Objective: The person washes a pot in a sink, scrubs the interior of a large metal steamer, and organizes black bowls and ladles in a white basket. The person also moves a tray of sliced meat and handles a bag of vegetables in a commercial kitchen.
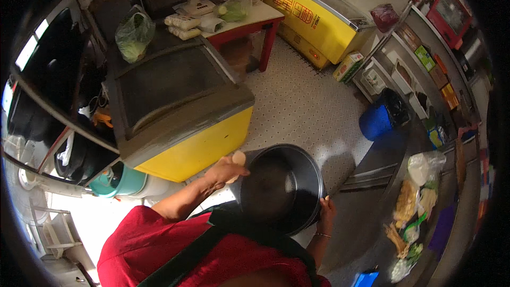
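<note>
In front of my body is a large round black pot or bucket, tilted so that its mouth faces up at me. Its inside is dark, with a bright patch of light, and I cannot tell whether anything lies in it. My right hand grips the rim on the right side. At the left side, my left hand is closed around a pale, round-ended thing, perhaps a wooden handle. Its end sticks out above my fist. Whether that thing joins the pot is hidden.
A yellow-sided chest freezer stands close on the left, with a teal bucket beside it. Ahead are a red-legged table and another yellow freezer. At right are a blue bin and a dark counter with bagged food.
</note>
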A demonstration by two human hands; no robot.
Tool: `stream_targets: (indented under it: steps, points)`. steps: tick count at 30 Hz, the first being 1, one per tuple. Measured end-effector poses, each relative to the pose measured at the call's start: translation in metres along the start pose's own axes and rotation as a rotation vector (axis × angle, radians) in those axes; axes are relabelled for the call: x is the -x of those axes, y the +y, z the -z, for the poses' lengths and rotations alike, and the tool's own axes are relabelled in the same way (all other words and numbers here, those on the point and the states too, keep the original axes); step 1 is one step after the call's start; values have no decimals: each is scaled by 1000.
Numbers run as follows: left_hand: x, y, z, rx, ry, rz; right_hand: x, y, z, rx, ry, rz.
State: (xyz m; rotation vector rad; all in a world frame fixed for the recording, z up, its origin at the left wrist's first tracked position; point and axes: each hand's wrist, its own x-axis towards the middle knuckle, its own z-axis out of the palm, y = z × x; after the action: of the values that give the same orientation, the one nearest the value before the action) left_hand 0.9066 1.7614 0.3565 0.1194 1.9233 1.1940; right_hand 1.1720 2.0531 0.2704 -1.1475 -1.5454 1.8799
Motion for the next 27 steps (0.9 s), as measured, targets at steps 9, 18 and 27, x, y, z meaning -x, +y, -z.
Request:
stream_targets:
  steps: [9, 18, 27]
  points:
    - [-200, 129, -83, 582, -178, -260, -220, -104, 41, 56, 16, -7]
    - [-324, 258, -57, 275, 257, -107, -473, -141, -55, -98, -311, -92]
    - [-353, 312, 16, 578, 716, -57, -679, -175, -266, 171, -822, -141]
